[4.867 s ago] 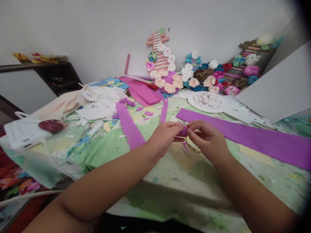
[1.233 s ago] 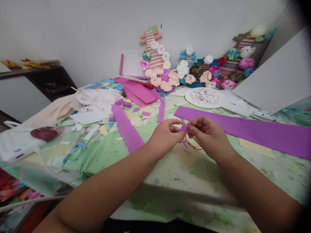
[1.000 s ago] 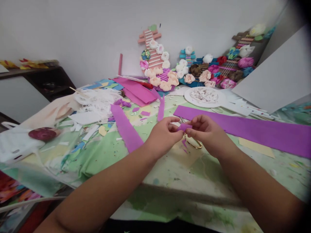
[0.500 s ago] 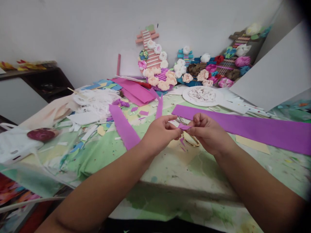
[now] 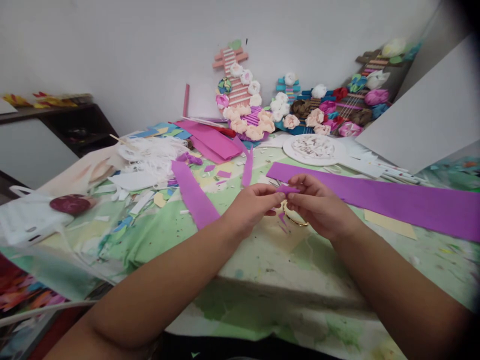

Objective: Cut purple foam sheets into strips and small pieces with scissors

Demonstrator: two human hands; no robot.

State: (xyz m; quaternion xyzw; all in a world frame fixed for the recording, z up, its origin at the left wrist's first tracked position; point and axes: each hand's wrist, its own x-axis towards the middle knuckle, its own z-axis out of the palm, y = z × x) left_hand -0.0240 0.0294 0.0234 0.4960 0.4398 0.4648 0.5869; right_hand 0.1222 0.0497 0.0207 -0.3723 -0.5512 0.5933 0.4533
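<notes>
Between my two hands is a small piece of purple crepe paper (image 5: 287, 190), pinched at both sides above the table. My left hand (image 5: 255, 205) grips its near left edge with thumb and fingers. My right hand (image 5: 318, 202) pinches the right side, its fingers curled. Just beneath lies a pair of scissors (image 5: 296, 216) with gold-coloured handles, its blades partly hidden by my hands. Narrow purple scraps (image 5: 283, 222) rest beside the handles. A long purple paper strip (image 5: 397, 200) stretches out behind my right hand, and a shorter purple strip (image 5: 197, 197) lies left of my left hand.
White string (image 5: 153, 157) is heaped at the left near magenta paper sheets (image 5: 213, 142). Guitar-shaped crafts with paper flowers (image 5: 243, 100) lean against the wall. A white round-ended board (image 5: 315, 150) lies behind my hands. White card (image 5: 423, 115) stands at the right; a white bag (image 5: 28, 217) sits at the left.
My fingers have shifted on the small purple piece, my left thumb now pressing closer to my right thumb. The piece is turned and sits slightly higher. The view has shifted slightly.
</notes>
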